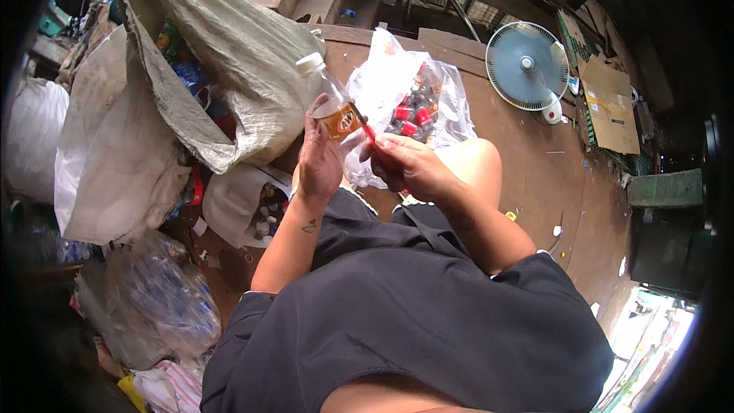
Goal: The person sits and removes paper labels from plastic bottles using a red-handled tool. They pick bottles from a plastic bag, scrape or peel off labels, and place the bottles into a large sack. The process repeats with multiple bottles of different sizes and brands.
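My left hand (319, 154) is closed around a clear plastic bottle (330, 92) with a white cap and an orange-brown label. The bottle is tilted, cap up and to the left. In my right hand (413, 167) is a red-handled knife (370, 133), its thin dark blade against the label's right side. Fingers hide part of the handle. Just beyond my hands, an open white plastic bag (451, 99) holds several dark bottles with red caps (413, 116). By my left forearm, a white plastic container (228, 203) lies tipped with several loose caps (267, 218) inside.
A large beige woven sack (256, 69) gapes open at the left, bottles inside. More white sacks (107, 138) and a clear bag of plastic (160, 298) crowd that side. An electric fan (527, 65) lies or stands at the back right, near flattened cardboard (609, 107) on the brown floor (550, 168).
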A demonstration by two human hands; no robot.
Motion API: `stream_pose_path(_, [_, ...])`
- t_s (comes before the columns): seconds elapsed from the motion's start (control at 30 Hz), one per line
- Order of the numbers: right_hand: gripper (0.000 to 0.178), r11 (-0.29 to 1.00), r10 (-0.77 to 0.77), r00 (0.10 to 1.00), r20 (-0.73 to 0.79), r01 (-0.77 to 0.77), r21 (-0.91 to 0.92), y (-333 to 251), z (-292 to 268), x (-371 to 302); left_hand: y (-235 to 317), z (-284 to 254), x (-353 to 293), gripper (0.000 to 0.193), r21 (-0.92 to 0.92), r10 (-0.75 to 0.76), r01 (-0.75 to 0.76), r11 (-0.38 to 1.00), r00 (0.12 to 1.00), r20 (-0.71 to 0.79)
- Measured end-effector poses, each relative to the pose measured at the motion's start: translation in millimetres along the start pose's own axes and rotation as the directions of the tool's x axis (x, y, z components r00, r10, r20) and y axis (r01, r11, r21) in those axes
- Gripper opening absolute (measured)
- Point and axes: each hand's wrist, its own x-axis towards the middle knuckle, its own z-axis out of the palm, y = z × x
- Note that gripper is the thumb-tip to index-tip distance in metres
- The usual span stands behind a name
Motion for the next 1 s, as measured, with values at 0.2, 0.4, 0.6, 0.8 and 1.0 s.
stream_pose_path(0.2, [0.029,1.0,0.019,0.999,-0.049,-0.018,0.011,2,5,-1,-11,-3,-3,0.068,0.127,0.034,-0.027,0.991,0.998,-0.055])
stream_pose_path(0.4, [0.029,0.985,0.012,1.0,0.001,-0.011,-0.174,22,-9,-6,1,2,-4,0.071,0.174,0.019,0.001,0.985,0.993,-0.115])
stream_pose_path(0.6, [0.023,0.456,-0.421,0.893,-0.159,0.057,-0.888,5,14,-16,1,0,-4,0.07,0.098,-0.024,0.038,0.994,0.989,-0.144])
stream_pose_path(0.8, [0.02,0.454,-0.553,0.815,-0.175,0.119,-0.883,-3,13,-8,-17,-5,-9,0.073,0.029,-0.107,0.108,0.994,0.992,-0.061])
stream_pose_path(1.0, [0.024,0.307,-0.466,0.878,-0.113,0.041,-0.951,-6,27,-26,-5,-8,-4,0.07,-0.016,-0.104,0.103,0.995,0.988,-0.117])
